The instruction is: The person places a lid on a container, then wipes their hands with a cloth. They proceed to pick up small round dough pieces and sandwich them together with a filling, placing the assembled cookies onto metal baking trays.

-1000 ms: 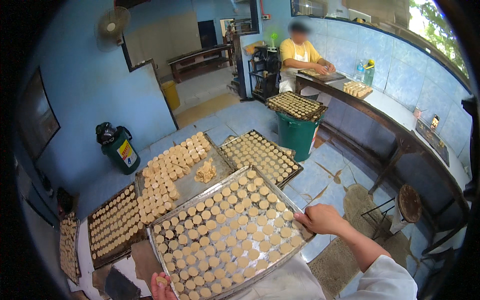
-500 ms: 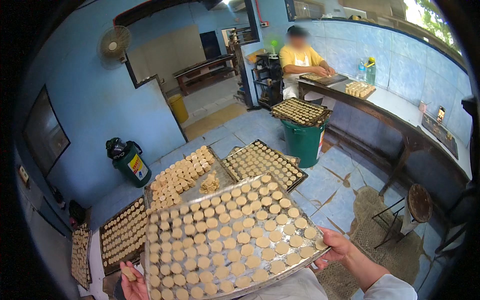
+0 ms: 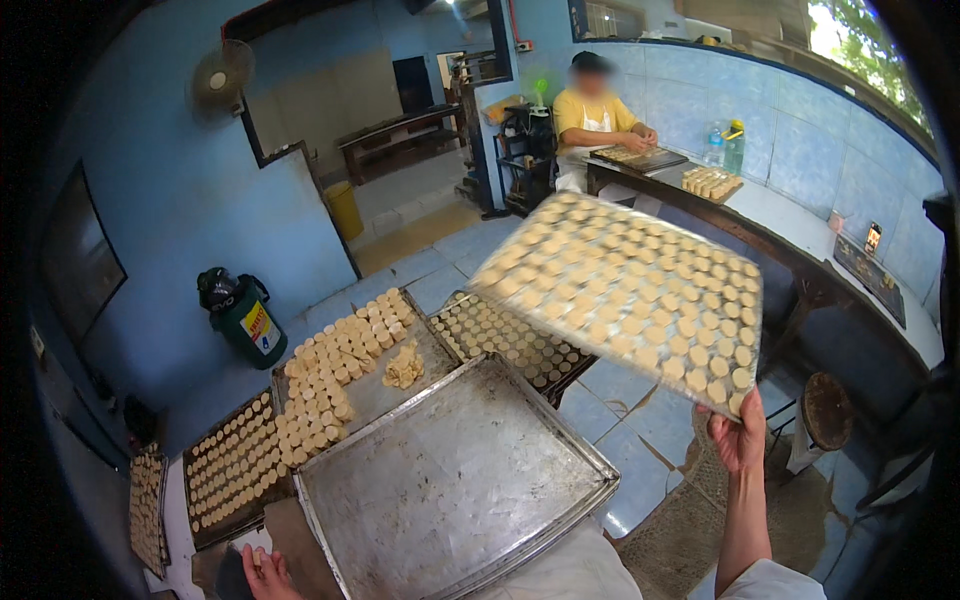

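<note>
Holding the loaded tray (image 3: 650, 374) in the air with my right grip (image 3: 738, 435), I am clamping its near right corner, fingers pressing together on the metal. The tray is tilting and blurring, and flat dough rounds are covering it in rows. It is hanging beyond the right edge of the near bench (image 3: 178, 562), partly over the floor (image 3: 622, 462). My left grip (image 3: 265, 576) is resting low by the bench's near left corner, just beside the bare tray (image 3: 450, 480). Its fingers are curling; I cannot tell whether they are closing on anything.

The bare tray is lying along the bench's near edge, its scuffed metal surface facing up. Toward the far edge, a dough tray (image 3: 435, 350) is carrying dense groups of stacked dough pieces (image 3: 330, 360) and a loose lump of dough (image 3: 404, 366). Along the left edge, a dark tray (image 3: 245, 515) is holding more rounds. Past the far right corner, another tray (image 3: 578, 368) is bearing rounds, partly covered from view by the raised one.

Across the room, a co-worker (image 3: 590, 110) in a yellow top is working with both hands at the wall bench (image 3: 795, 225).
</note>
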Demonstrator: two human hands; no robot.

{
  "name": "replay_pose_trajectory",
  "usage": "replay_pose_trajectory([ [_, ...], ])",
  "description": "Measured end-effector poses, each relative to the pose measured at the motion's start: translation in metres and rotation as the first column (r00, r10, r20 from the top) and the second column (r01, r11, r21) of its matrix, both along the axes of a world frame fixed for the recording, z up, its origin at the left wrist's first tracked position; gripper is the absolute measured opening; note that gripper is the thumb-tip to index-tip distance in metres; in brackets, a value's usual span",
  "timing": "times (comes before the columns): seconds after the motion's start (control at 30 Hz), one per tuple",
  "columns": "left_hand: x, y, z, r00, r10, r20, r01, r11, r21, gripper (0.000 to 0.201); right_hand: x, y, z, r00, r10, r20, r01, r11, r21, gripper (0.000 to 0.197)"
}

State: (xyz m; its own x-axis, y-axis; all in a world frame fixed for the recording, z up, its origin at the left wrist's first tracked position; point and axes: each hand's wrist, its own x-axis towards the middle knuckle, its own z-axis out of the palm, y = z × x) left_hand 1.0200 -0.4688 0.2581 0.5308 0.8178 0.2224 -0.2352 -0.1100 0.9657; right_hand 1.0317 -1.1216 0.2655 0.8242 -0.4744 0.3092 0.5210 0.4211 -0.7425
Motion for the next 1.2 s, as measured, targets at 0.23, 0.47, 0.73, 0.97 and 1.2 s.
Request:
replay_pose_trajectory([
  [0.23,-0.039,0.043,-0.070,0.992,-0.025,-0.120,0.043,0.988,0.149,0.046,0.040,-0.031,-0.045,0.968,-0.242,-0.058,0.231,0.961,-0.152,0.048],
  [0.47,-0.027,0.049,-0.073,0.976,0.138,-0.166,-0.128,0.989,0.069,0.043,0.090,-0.020,-0.117,0.986,-0.051,-0.156,0.044,0.998,-0.052,0.050],
  [0.73,-0.028,0.044,-0.072,0.989,0.106,-0.104,-0.102,0.994,0.044,0.041,0.203,0.050,-0.174,0.944,0.289,-0.162,-0.268,0.953,0.138,0.043],
  [0.97,-0.034,0.046,-0.074,0.982,0.107,-0.153,-0.096,0.992,0.080,0.046,0.268,0.109,-0.194,0.889,0.425,-0.172,-0.383,0.894,0.233,0.047],
  [1.2,-0.027,0.049,-0.060,0.984,0.009,-0.180,-0.040,0.985,-0.170,0.051,0.281,0.106,-0.239,0.880,0.363,-0.307,-0.372,0.928,0.029,0.053],
])
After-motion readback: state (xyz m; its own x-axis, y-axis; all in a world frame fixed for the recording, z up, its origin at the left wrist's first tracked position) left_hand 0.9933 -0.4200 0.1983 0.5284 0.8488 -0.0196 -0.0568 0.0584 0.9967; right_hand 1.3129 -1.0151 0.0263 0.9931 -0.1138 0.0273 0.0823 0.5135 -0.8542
